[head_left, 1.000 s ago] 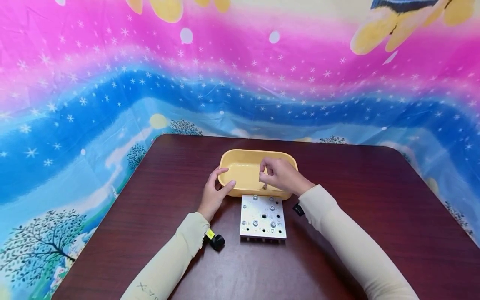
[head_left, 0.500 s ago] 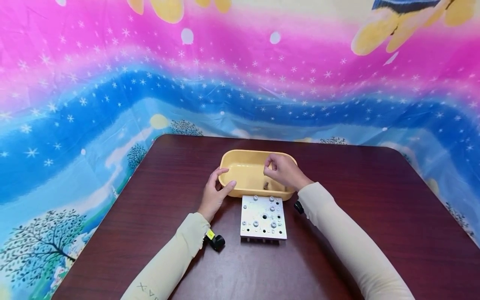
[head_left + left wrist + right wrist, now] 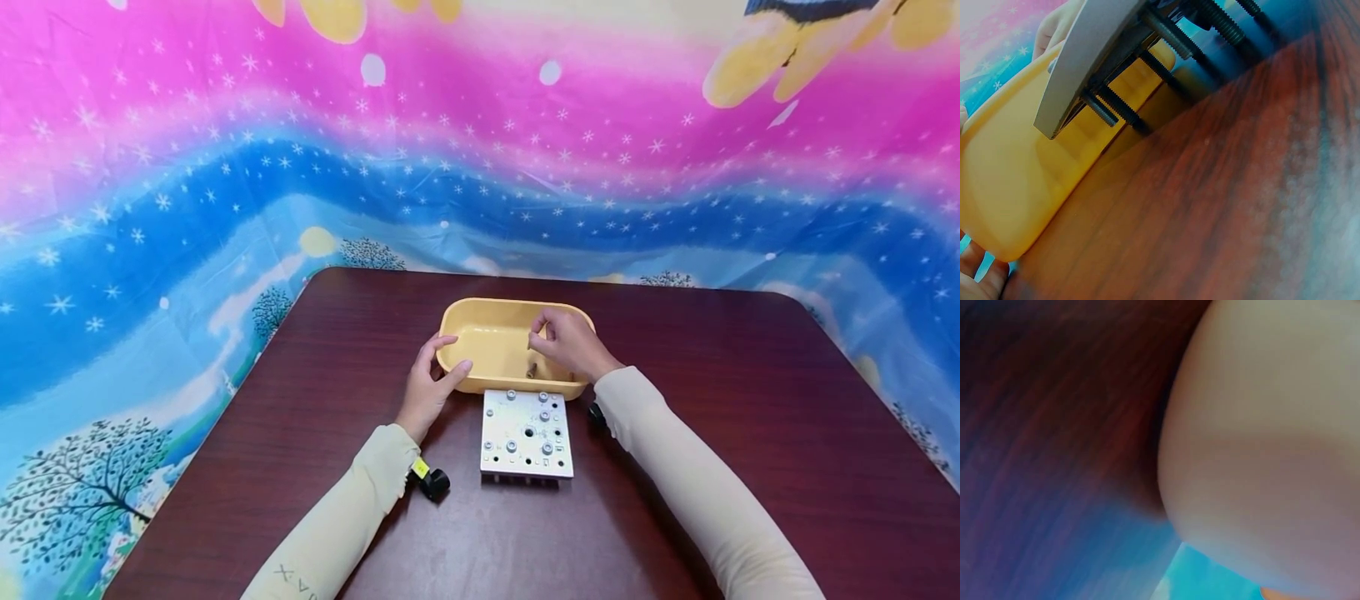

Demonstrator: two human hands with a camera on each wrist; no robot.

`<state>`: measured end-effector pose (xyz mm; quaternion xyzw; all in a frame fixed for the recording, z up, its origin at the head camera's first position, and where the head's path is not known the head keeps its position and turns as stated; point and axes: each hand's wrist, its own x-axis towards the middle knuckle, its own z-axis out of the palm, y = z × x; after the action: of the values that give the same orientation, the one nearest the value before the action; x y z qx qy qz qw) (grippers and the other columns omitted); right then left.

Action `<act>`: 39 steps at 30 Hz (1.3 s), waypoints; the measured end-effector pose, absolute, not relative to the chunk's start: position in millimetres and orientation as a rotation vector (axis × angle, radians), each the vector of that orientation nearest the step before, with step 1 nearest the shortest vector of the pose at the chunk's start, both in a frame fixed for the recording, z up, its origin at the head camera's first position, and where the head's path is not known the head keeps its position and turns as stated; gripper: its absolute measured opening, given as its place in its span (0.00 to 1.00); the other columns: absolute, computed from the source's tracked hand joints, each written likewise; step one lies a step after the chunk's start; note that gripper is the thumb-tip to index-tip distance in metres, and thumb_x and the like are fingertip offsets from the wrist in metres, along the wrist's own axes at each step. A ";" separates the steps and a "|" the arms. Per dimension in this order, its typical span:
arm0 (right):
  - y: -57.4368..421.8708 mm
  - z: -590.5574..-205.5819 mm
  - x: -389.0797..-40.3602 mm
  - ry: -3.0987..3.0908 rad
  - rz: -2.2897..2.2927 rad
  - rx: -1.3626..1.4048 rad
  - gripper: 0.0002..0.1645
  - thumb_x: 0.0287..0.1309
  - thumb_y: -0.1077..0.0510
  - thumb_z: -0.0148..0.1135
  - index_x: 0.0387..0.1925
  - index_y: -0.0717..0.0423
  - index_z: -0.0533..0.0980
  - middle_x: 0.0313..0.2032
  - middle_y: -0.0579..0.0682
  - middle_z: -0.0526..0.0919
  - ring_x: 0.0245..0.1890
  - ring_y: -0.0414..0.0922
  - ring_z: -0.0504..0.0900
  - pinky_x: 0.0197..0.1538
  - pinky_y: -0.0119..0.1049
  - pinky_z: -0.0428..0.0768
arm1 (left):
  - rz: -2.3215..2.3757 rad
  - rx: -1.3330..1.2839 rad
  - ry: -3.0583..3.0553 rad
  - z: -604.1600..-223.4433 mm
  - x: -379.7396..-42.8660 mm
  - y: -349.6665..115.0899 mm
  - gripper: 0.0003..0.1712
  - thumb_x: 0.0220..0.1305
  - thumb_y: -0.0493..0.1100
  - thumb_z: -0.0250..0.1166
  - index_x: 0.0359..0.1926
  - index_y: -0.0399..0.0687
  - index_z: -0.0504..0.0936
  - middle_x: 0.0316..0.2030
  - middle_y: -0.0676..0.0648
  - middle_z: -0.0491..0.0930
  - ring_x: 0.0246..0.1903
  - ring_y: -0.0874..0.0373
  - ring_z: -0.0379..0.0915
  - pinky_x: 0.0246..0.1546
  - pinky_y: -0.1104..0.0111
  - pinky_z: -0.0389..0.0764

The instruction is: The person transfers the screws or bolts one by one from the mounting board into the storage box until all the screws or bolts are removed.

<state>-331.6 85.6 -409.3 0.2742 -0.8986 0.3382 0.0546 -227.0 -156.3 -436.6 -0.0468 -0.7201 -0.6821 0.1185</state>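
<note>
In the head view, a yellow oblong tray (image 3: 487, 354) stands on the table. My left hand (image 3: 432, 383) holds its left end, the thumb on the near rim and the fingers at the far side. Over the tray's right half is my right hand (image 3: 567, 340), thumb and forefinger pinched together; what looks like a small screw barely shows below the tips. A short bolt (image 3: 532, 369) lies on the tray floor beneath it. In front of the tray sits a silver metal plate (image 3: 517, 429) with holes and several bolts, whose threaded ends (image 3: 1107, 106) stick out underneath in the left wrist view.
The dark red wooden table (image 3: 360, 333) has a printed cloth (image 3: 480, 167) hanging behind it. A black wrist camera (image 3: 433, 483) is on the left wrist, left of the plate. The right wrist view shows mostly blurred skin and tabletop.
My right hand has shifted slightly right and up within the tray, off the bolt, which now shows more fully. The left hand, tray and plate have stayed in place.
</note>
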 end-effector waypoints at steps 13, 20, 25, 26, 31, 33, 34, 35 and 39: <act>86.4 -411.1 -330.1 -2.698 1.024 0.832 0.05 0.59 0.54 0.61 0.33 0.51 0.76 0.14 0.46 0.68 0.14 0.40 0.64 0.22 0.35 0.67 | -2.010 -0.139 -2.099 -443.6 -232.0 -156.6 0.30 0.60 0.39 0.69 0.61 0.34 0.71 0.71 0.36 0.54 0.68 0.45 0.55 0.67 0.51 0.60; 86.6 -408.0 -327.9 -2.707 1.055 0.819 0.06 0.60 0.54 0.61 0.34 0.52 0.76 0.14 0.46 0.68 0.15 0.41 0.65 0.22 0.36 0.67 | -2.014 -0.117 -2.075 -466.3 -245.3 -157.8 0.30 0.59 0.44 0.70 0.61 0.45 0.73 0.71 0.43 0.55 0.68 0.50 0.57 0.67 0.57 0.61; 86.8 -407.0 -326.0 -2.727 1.077 0.795 0.07 0.61 0.53 0.60 0.35 0.52 0.76 0.14 0.46 0.68 0.15 0.42 0.66 0.22 0.37 0.68 | -1.993 -0.143 -2.110 -469.4 -243.3 -157.3 0.33 0.56 0.46 0.72 0.62 0.52 0.70 0.72 0.48 0.54 0.68 0.51 0.57 0.66 0.59 0.61; 86.8 -406.9 -325.9 -2.726 1.077 0.798 0.07 0.61 0.53 0.60 0.35 0.52 0.76 0.14 0.46 0.67 0.15 0.42 0.66 0.22 0.37 0.68 | -1.987 -0.153 -2.120 -469.5 -242.8 -157.4 0.34 0.56 0.46 0.73 0.63 0.53 0.70 0.72 0.49 0.54 0.68 0.51 0.57 0.66 0.60 0.61; 86.4 -406.3 -326.1 -2.705 1.059 0.814 0.06 0.61 0.54 0.61 0.35 0.52 0.76 0.14 0.47 0.68 0.16 0.43 0.66 0.24 0.37 0.69 | -1.972 -0.172 -2.153 -470.1 -242.0 -158.7 0.38 0.54 0.47 0.74 0.65 0.52 0.67 0.72 0.50 0.52 0.69 0.52 0.55 0.66 0.59 0.62; 86.0 -404.2 -325.0 -2.696 1.054 0.825 0.06 0.61 0.53 0.61 0.35 0.51 0.76 0.14 0.46 0.68 0.16 0.42 0.66 0.24 0.37 0.69 | -1.984 -0.177 -2.144 -469.4 -242.0 -159.5 0.39 0.55 0.46 0.74 0.65 0.50 0.66 0.73 0.48 0.52 0.69 0.49 0.55 0.66 0.58 0.62; 86.4 -403.0 -323.6 -2.694 1.056 0.833 0.06 0.61 0.53 0.61 0.36 0.50 0.76 0.14 0.46 0.68 0.16 0.42 0.66 0.24 0.37 0.69 | -1.995 -0.181 -2.136 -468.8 -241.7 -159.3 0.39 0.55 0.45 0.74 0.66 0.48 0.66 0.73 0.47 0.51 0.69 0.47 0.55 0.66 0.57 0.62; 86.8 -401.6 -321.8 -2.690 1.061 0.847 0.05 0.61 0.53 0.61 0.35 0.50 0.76 0.15 0.46 0.69 0.15 0.42 0.66 0.24 0.37 0.69 | -2.001 -0.184 -2.131 -467.6 -241.1 -159.1 0.40 0.55 0.44 0.74 0.66 0.46 0.66 0.73 0.45 0.51 0.69 0.45 0.55 0.66 0.56 0.62; 88.7 -394.2 -309.1 -2.686 1.045 0.976 0.05 0.61 0.54 0.62 0.36 0.50 0.75 0.14 0.45 0.68 0.14 0.41 0.66 0.22 0.36 0.69 | -2.010 -0.208 -2.122 -455.2 -234.4 -157.7 0.39 0.56 0.41 0.73 0.66 0.39 0.65 0.73 0.39 0.51 0.68 0.39 0.55 0.66 0.51 0.61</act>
<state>-309.1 88.7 -394.2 0.3202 -0.8816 0.3431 0.0495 -234.4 -157.7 -455.2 -0.0708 -0.7201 -0.6821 0.1057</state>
